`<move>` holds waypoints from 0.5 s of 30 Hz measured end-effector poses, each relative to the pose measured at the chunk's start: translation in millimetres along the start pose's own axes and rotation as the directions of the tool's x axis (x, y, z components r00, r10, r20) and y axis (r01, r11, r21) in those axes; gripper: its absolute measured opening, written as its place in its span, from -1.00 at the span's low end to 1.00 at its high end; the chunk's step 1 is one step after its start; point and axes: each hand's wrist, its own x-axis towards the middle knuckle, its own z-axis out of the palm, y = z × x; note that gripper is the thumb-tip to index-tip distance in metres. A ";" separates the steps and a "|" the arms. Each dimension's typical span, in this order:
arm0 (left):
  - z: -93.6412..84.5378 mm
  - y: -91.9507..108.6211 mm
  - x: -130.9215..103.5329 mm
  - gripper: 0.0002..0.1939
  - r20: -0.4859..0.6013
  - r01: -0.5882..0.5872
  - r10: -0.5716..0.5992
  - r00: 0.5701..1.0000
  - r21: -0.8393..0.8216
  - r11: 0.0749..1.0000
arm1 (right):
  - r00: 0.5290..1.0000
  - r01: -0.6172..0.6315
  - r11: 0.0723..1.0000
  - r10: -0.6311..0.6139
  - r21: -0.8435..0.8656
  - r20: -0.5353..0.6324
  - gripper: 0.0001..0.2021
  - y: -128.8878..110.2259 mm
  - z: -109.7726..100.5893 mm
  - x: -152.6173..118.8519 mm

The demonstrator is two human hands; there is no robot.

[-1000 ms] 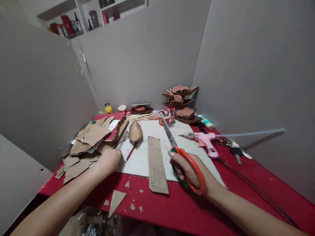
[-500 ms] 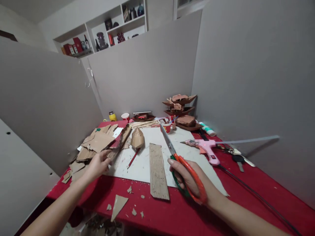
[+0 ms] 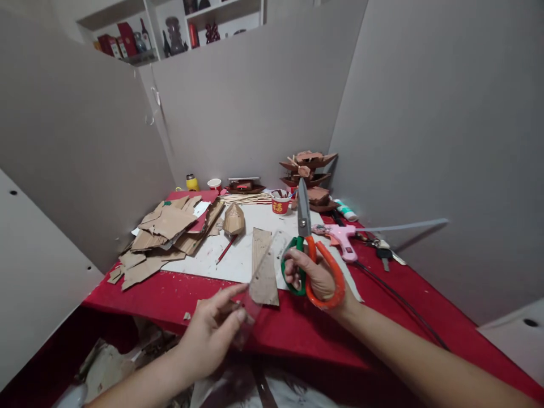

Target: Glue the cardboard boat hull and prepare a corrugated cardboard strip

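Observation:
My left hand (image 3: 216,326) grips a clear ruler (image 3: 261,271) between thumb and fingers, near the front edge of the table. The ruler slants up to the right, over a strip of corrugated cardboard (image 3: 267,283). In my right hand (image 3: 312,275) is a pair of scissors (image 3: 304,212) with one orange and one green handle, the blades together and pointing up. Behind the strip, a small cardboard boat (image 3: 234,220) lies on white paper (image 3: 204,258), with a red pencil (image 3: 226,249) at its near end.
Cardboard scraps (image 3: 164,226) are piled at the left. A pink glue gun (image 3: 342,238) with a long glue stick lies at the right, its cord running forward. Brown model boats (image 3: 308,175), a red paper cup (image 3: 280,203) and thin sticks (image 3: 244,199) stand or lie at the back.
My left hand has come from beside the cardboard pile to the front middle, now with the clear ruler. The scissors have turned more upright. The view has shifted.

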 end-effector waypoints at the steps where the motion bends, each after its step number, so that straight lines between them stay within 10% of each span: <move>1: 6.5 -0.6 1.8 -0.47 0.017 -0.038 0.037 0.999 0.046 0.998 | 1.000 0.006 1.000 -0.006 -0.001 0.007 -0.54 0.6 -0.3 0.3; 10: 20.6 -10.1 17.1 -0.30 0.227 0.088 -0.075 0.971 -0.048 0.995 | 0.999 0.021 0.992 -0.024 0.122 0.024 -0.59 -7.1 0.9 1.5; 13: 5.4 -9.4 21.0 -0.49 0.257 -0.064 0.009 0.966 0.208 0.976 | 0.999 0.040 0.986 -0.044 0.159 0.016 -0.60 -10.3 -0.4 2.5; 15: -7.6 -8.2 25.7 -0.55 0.283 -0.307 0.182 0.942 0.505 0.807 | 0.998 0.055 0.981 -0.053 0.188 -0.014 -0.59 -12.6 -2.3 3.6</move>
